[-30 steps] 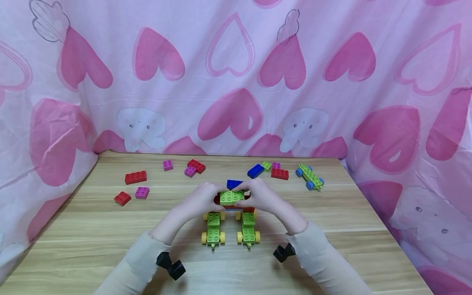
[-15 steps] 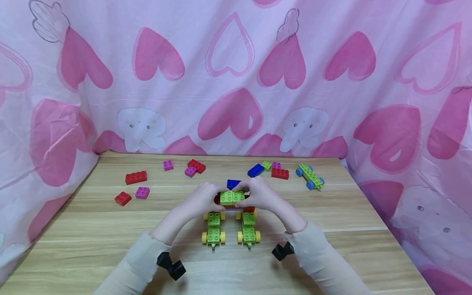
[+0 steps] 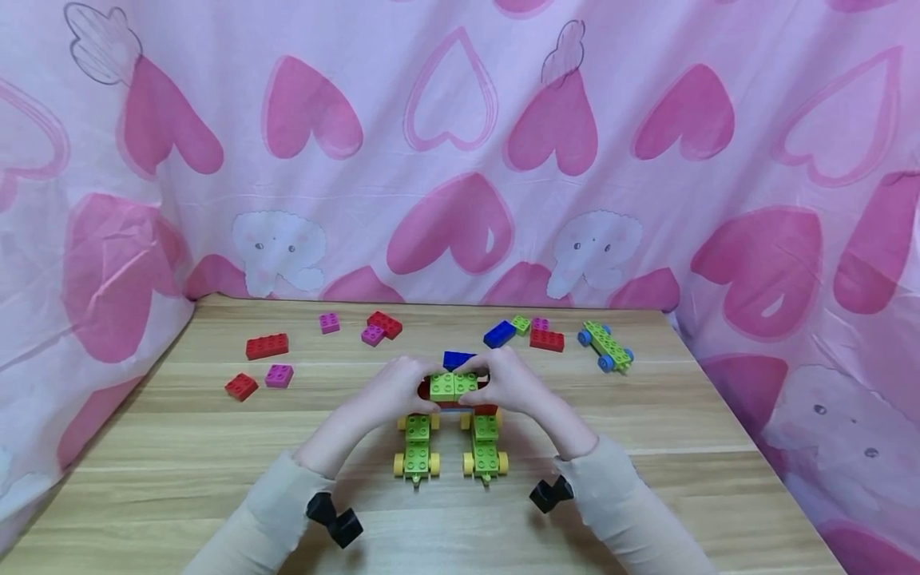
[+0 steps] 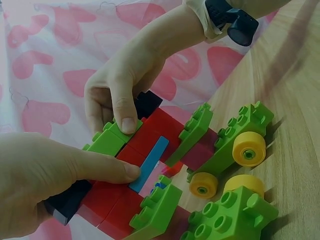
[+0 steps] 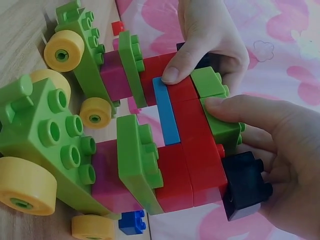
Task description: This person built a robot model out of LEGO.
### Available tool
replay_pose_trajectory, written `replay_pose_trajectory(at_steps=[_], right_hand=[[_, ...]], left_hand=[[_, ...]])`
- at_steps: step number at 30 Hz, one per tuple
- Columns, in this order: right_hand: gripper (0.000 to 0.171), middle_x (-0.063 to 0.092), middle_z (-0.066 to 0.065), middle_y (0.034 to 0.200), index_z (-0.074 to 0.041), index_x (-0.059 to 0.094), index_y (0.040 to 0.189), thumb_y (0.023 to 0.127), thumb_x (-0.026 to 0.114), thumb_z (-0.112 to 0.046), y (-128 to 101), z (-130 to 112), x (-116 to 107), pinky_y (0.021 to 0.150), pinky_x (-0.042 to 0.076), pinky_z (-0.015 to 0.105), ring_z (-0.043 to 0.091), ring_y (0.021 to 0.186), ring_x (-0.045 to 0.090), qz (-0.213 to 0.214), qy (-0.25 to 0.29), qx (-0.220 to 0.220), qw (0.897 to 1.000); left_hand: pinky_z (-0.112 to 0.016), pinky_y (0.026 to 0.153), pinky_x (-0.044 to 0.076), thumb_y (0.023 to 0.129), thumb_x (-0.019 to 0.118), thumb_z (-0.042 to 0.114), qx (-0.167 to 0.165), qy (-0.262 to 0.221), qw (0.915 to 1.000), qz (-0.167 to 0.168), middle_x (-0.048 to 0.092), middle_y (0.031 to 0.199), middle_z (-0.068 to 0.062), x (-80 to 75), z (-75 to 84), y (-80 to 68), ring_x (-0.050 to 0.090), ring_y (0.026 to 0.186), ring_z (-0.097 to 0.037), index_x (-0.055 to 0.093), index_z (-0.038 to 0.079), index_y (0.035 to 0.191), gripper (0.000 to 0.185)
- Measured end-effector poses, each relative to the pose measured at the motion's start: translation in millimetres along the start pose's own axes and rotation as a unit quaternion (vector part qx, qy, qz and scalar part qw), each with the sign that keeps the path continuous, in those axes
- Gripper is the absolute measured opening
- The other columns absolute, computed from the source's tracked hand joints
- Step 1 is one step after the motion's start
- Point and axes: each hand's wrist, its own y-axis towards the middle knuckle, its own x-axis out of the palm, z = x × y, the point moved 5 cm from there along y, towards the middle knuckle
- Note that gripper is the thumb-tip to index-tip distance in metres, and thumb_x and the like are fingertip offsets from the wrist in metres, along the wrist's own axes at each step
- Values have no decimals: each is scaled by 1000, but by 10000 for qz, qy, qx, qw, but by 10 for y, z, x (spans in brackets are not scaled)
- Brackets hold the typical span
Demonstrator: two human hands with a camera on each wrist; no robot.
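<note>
A tall toy brick model stands on two green wheeled bases with yellow wheels. Above them come magenta bricks, thin green bricks and stacked red bricks, with a light blue strip between. Two light green bricks sit on top, and dark bricks stick out at the sides. My left hand grips the model's left side, thumb on the red brick beside the strip. My right hand holds the right side, its thumb against a top green brick.
Red bricks and magenta bricks lie at the back left of the wooden table. At the back right are a blue brick, a red brick and a green car base with blue wheels. A pink heart-print curtain hangs behind.
</note>
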Motion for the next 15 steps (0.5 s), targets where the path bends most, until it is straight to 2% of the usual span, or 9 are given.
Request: replay_pose_trajectory(at_steps=[7,15], right_hand=[[33,75,7,101,-7,75,107,77,84,-18,5,26,24,77,60,29,14,88,69,-5,150,178,9997],[33,75,4,99,-8,74,107,77,84,-20,-6,52,28,72,58,22,10,83,66,33,137,195,9997]], left_hand=[[-22,70,51,74,86,14,-94,26,9999,60,73,97,-2,11,-15,-11,59,79,-9,72,9,110,38],[-23,68,50,73,86,14,-97,-36,9999,83,72,94,0,20,-23,-10,58,77,-8,72,9,108,38]])
